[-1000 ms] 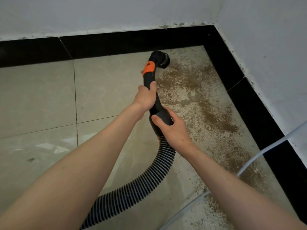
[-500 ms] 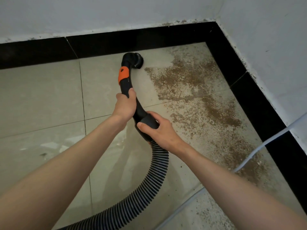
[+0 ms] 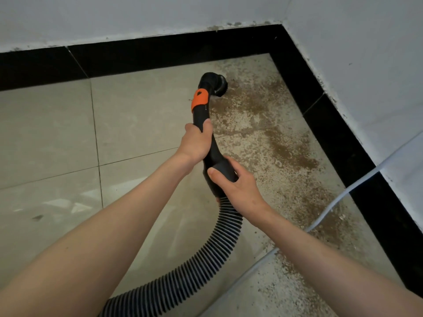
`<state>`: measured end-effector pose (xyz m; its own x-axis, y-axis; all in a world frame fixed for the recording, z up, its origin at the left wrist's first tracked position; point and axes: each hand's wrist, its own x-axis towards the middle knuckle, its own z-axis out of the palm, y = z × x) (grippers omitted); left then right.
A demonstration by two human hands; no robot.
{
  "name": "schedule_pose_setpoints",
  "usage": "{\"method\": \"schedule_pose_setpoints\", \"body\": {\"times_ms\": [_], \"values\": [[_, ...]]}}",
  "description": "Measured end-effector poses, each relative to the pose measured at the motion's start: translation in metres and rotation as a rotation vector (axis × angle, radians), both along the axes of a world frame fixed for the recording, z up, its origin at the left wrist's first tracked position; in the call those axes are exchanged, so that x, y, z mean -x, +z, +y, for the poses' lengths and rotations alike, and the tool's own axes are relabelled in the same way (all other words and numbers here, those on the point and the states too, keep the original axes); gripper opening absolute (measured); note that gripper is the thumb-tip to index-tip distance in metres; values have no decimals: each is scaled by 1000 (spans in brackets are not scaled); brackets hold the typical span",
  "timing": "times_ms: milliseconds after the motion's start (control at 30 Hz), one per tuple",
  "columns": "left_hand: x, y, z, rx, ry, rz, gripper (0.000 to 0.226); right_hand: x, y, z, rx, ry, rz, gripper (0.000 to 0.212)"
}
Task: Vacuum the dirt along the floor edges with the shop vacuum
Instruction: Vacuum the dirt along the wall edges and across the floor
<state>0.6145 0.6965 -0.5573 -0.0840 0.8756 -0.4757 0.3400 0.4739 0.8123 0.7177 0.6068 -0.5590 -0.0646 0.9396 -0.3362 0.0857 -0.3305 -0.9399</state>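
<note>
Both hands on black curved vacuum wand with orange collar (image 3: 199, 100): left hand (image 3: 196, 143) wrapped round upper wand, right hand (image 3: 237, 186) clamped round cuff above grey ribbed hose (image 3: 206, 250). Round black brush nozzle (image 3: 218, 84) down on beige tile floor (image 3: 137, 124), at left edge of brown dirt patch (image 3: 281, 145), near black skirting (image 3: 338, 138) corner. Step: sweeping dirt. Next likely: push nozzle rightward through patch toward skirting, minding white cable (image 3: 332, 202).

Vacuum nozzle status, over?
Both hands grip the wand: left hand high, right hand at hose cuff. Nozzle down at dirt edge. White cable crosses the dirt.
</note>
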Motion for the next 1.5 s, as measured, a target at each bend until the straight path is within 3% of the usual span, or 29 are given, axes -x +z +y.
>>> {"method": "schedule_pose_setpoints", "body": {"times_ms": [267,533,733,1233,1500], "values": [[-1,-2,13,-2,-12,58,50,4,-2,9,0,-25,23,12],[36,-2,-11,-35,225,66,45,26,-2,4,46,147,57,16],[34,-5,-42,-44,275,76,43,22,-6,-20,49,192,32,21],[-14,-4,-20,-6,-39,38,50,-6,-4,-28,24,-34,-16,12],[26,-3,-33,-8,184,59,51,15,7,-22,49,141,-16,23]]}}
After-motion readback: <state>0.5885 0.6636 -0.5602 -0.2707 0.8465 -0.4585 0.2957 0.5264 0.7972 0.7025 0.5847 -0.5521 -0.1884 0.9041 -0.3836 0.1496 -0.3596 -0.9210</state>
